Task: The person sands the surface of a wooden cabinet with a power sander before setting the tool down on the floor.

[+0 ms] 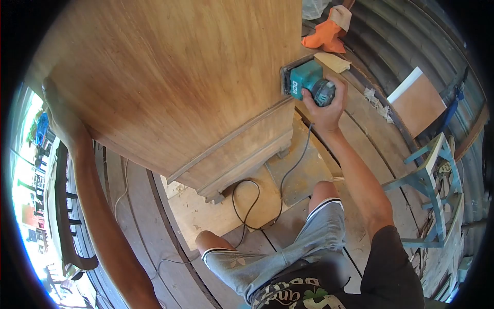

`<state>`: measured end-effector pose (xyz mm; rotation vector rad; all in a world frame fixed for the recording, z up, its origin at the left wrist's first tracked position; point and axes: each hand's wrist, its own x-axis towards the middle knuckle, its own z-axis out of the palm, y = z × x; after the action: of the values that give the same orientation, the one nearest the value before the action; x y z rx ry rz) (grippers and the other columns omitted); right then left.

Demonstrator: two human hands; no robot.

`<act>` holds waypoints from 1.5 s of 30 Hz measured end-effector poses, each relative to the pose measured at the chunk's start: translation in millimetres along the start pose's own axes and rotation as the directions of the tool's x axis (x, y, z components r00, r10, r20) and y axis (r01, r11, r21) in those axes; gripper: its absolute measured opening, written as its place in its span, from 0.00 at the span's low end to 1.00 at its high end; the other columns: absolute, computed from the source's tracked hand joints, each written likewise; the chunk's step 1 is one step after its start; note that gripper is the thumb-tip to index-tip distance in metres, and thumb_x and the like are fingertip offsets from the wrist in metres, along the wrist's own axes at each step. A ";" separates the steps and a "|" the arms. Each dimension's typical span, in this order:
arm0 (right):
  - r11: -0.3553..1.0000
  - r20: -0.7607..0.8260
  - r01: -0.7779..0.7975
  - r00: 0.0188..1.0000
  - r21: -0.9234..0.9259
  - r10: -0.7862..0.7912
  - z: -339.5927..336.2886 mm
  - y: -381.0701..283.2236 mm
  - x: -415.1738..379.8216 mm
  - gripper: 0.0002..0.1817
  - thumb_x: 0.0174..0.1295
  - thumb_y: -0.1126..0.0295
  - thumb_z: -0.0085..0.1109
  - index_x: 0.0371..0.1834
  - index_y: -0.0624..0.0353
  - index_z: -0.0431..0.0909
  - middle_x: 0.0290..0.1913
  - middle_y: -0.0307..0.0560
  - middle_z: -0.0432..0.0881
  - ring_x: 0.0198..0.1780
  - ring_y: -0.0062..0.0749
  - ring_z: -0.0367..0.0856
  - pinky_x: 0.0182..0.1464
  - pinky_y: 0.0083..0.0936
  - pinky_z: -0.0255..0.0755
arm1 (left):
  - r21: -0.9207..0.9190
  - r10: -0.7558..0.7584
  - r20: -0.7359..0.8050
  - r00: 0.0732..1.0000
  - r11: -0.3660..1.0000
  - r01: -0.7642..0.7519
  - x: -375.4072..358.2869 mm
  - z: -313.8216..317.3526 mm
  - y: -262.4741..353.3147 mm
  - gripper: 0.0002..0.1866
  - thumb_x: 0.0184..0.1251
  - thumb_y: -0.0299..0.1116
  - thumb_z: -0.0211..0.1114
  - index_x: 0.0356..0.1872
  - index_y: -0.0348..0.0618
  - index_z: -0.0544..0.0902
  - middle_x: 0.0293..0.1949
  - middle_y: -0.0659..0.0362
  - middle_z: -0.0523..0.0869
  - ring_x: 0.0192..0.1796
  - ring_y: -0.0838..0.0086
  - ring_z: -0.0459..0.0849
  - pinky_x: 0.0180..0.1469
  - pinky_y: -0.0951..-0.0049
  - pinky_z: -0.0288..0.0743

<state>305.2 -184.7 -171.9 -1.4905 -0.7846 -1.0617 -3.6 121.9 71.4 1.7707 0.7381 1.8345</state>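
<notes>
A large wooden cabinet panel (190, 77) with streaky brown grain fills the upper middle. My right hand (329, 105) is wrapped round the top of a teal electric sander (306, 80), whose dark pad rests against the panel's right edge. A black cord (282, 193) runs down from the sander and loops below the cabinet. At the far left, my left hand (62, 118) lies against the panel's left edge, fingers stretched out, with nothing held in it. Stepped moulding (242, 152) runs along the cabinet's lower end.
Beneath the cabinet lie wooden boards (198, 219) on a plank floor (139, 206). An orange cloth (325, 37) and a tan sheet (333, 62) lie at the upper right. A blue-grey wooden frame (437, 190) stands at the right, below a brown board (418, 105). Corrugated metal lines the wall.
</notes>
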 end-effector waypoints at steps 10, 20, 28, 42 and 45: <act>0.992 -0.098 0.117 0.988 -0.052 -0.122 3.2 -1.5 66.0 0.35 0.45 0.67 0.84 0.57 0.60 0.77 0.50 0.53 0.79 0.51 0.50 0.81 0.54 0.40 0.76 | -0.017 0.029 0.028 0.999 0.999 -0.029 3.7 0.3 -4.8 0.54 0.70 0.78 0.48 0.73 0.32 0.74 0.69 0.44 0.80 0.69 0.57 0.79 0.73 0.58 0.67; 0.985 -0.062 0.146 0.987 -0.089 -0.151 2.9 9.8 36.8 0.35 0.45 0.64 0.85 0.57 0.59 0.77 0.50 0.55 0.79 0.47 0.53 0.83 0.47 0.41 0.80 | -0.036 -0.014 0.080 0.997 0.999 0.017 3.9 -1.5 -4.6 0.44 0.78 0.67 0.50 0.77 0.37 0.70 0.72 0.43 0.76 0.70 0.62 0.78 0.75 0.64 0.66; 0.974 -0.063 0.202 0.976 -0.104 -0.210 -1.3 12.4 34.9 0.36 0.44 0.64 0.85 0.58 0.59 0.77 0.51 0.55 0.80 0.48 0.53 0.83 0.49 0.43 0.80 | 0.017 0.001 0.016 1.000 1.000 -0.001 -0.7 -0.1 3.5 0.53 0.70 0.77 0.49 0.73 0.33 0.75 0.68 0.43 0.80 0.68 0.57 0.80 0.73 0.59 0.68; 0.948 -0.052 0.304 0.949 -0.095 -0.310 -0.6 0.6 67.7 0.38 0.44 0.65 0.85 0.60 0.58 0.77 0.51 0.55 0.80 0.49 0.52 0.84 0.49 0.42 0.80 | -0.029 0.050 0.039 0.998 0.998 -0.048 -1.5 -0.1 -1.1 0.52 0.71 0.76 0.51 0.74 0.34 0.74 0.71 0.44 0.78 0.71 0.58 0.77 0.74 0.60 0.66; 0.967 -0.012 0.232 0.972 -0.102 -0.234 -3.2 8.1 36.4 0.37 0.44 0.65 0.85 0.59 0.58 0.77 0.50 0.55 0.80 0.49 0.52 0.84 0.49 0.43 0.80 | 0.010 0.031 0.015 0.999 0.999 -0.031 -2.0 -0.3 1.9 0.53 0.70 0.77 0.50 0.74 0.34 0.74 0.70 0.44 0.78 0.71 0.58 0.77 0.74 0.59 0.66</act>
<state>325.7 -191.9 -141.5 -1.4914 -0.9176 -1.3094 -3.7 119.1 71.2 1.8094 0.7197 1.8390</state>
